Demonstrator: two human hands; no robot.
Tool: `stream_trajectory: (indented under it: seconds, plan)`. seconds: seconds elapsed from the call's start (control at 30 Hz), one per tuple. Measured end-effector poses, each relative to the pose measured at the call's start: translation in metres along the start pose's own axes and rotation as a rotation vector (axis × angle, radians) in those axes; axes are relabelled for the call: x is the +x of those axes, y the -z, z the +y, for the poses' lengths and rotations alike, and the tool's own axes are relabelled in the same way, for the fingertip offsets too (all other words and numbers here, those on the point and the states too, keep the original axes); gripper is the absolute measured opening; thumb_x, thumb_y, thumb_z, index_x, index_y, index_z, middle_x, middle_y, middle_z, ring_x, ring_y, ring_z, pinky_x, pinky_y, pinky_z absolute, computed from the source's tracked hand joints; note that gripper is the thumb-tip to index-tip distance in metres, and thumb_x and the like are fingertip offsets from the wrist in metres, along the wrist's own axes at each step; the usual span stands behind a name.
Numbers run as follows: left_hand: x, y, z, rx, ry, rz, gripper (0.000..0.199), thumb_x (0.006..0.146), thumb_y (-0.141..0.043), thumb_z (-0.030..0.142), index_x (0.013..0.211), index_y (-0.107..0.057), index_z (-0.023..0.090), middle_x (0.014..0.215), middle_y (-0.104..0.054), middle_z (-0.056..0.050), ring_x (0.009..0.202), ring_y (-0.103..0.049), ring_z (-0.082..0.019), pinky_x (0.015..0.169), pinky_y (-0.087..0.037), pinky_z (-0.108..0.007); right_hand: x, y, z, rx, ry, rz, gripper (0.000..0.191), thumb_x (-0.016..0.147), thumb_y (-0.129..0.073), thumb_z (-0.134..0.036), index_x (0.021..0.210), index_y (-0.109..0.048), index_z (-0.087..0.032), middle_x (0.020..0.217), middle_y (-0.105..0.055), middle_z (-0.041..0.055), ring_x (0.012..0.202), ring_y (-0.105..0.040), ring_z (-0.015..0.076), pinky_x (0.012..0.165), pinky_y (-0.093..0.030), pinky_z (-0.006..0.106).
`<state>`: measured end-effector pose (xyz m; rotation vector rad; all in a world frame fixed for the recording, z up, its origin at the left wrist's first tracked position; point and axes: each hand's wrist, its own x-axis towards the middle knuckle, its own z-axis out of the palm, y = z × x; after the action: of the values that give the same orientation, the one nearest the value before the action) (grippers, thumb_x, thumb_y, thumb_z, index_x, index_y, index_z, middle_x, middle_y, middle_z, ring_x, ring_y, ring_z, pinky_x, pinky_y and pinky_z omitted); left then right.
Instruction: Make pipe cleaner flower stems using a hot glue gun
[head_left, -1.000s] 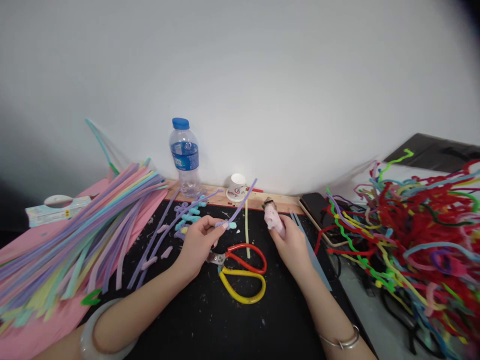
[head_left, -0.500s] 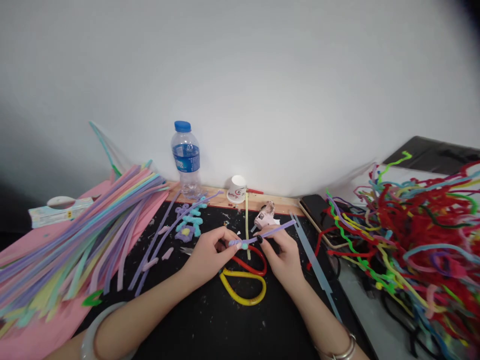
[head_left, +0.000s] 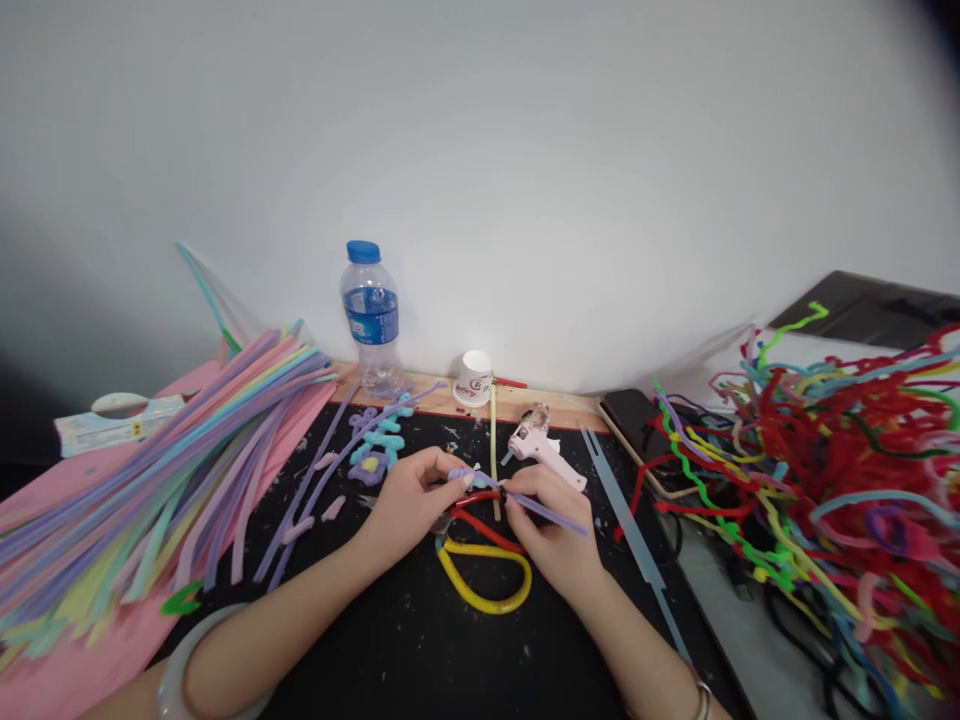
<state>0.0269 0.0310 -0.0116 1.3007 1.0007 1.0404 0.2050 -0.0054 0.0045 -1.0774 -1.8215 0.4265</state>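
Between my two hands runs a purple pipe cleaner point(head_left: 551, 513), coiled or twisted at its left end. My left hand point(head_left: 416, 500) pinches that coiled end between thumb and fingers. Further along, my right hand point(head_left: 553, 525) grips the stem, and its straight tail sticks out to the right across the fingers. A small pale-teal bit shows beside the coil; what it is I cannot make out. Just below my hands lie scissors point(head_left: 487, 605) with one yellow and one red handle, their blades partly under my left hand.
A pink glue gun point(head_left: 546, 452) lies behind my right hand. Teal and purple pipe-cleaner flowers point(head_left: 369, 465) are at the left, near a water bottle point(head_left: 371, 320) and paper cup point(head_left: 474, 380). Pipe-cleaner bundles point(head_left: 247, 430) flank the black mat, with a tangled heap point(head_left: 840, 470) at right.
The purple pipe cleaner's free tail has swung from pointing up-right to down-right. My right hand has turned and lowered slightly, uncovering the glue gun's handle.
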Motion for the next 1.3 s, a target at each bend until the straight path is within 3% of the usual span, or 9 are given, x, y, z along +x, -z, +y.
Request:
stream_trajectory:
  seconds: [0.43,0.63,0.83,1.13,1.3]
  plan:
    - [0.0025,0.0019,0.0011,-0.206,0.161,0.119,0.017,0.067,-0.075,0.027,0.068,-0.064,0.014,0.079,-0.067,-0.003,0.072,-0.06,-0.013,0.073,-0.05,-0.026,-0.0035,-0.0033,-0.0017,-0.019,0.104,-0.154,0.019,0.083,-0.051,-0.008,0.096,-0.06,-0.02,0.09,-0.065,0.0078,0.082,-0.062,0.0172,0.074,-0.051,0.029]
    - [0.0048,0.0054,0.0042,-0.396,0.229,0.074,0.016,0.068,-0.075,0.024,0.067,-0.063,0.013,0.075,-0.066,-0.002,0.072,-0.06,-0.01,0.071,-0.05,-0.021,-0.0041,-0.006,-0.0001,-0.025,0.102,-0.192,0.021,0.086,-0.049,-0.009,0.101,-0.062,-0.019,0.091,-0.064,0.0078,0.082,-0.061,0.0158,0.073,-0.052,0.027]
    - [0.006,0.0087,0.0049,-0.444,0.283,0.041,0.015,0.068,-0.076,0.023,0.067,-0.064,0.013,0.072,-0.064,-0.001,0.067,-0.059,-0.009,0.061,-0.049,-0.017,-0.0048,-0.0049,0.0024,-0.001,0.094,-0.188,0.023,0.088,-0.048,-0.01,0.103,-0.062,-0.019,0.092,-0.063,0.0077,0.083,-0.061,0.0161,0.074,-0.051,0.027]
    - [0.0029,0.0078,0.0078,-0.525,0.255,-0.149,0.007,0.073,-0.073,0.02,0.076,-0.07,0.015,0.084,-0.064,-0.002,0.071,-0.058,-0.009,0.063,-0.047,-0.017,-0.0044,-0.0033,0.0005,0.042,0.073,-0.144,0.021,0.089,-0.046,-0.011,0.095,-0.064,-0.02,0.091,-0.064,0.0075,0.083,-0.061,0.0163,0.073,-0.051,0.027]
    - [0.0019,0.0082,0.0085,-0.513,0.261,-0.299,0.008,0.074,-0.072,0.02,0.078,-0.069,0.014,0.088,-0.061,-0.002,0.067,-0.056,-0.007,0.061,-0.045,-0.017,-0.0049,-0.0038,0.0058,0.136,-0.111,-0.049,0.012,0.084,-0.056,-0.013,0.081,-0.066,-0.018,0.081,-0.065,0.0052,0.075,-0.061,0.0159,0.069,-0.049,0.027]
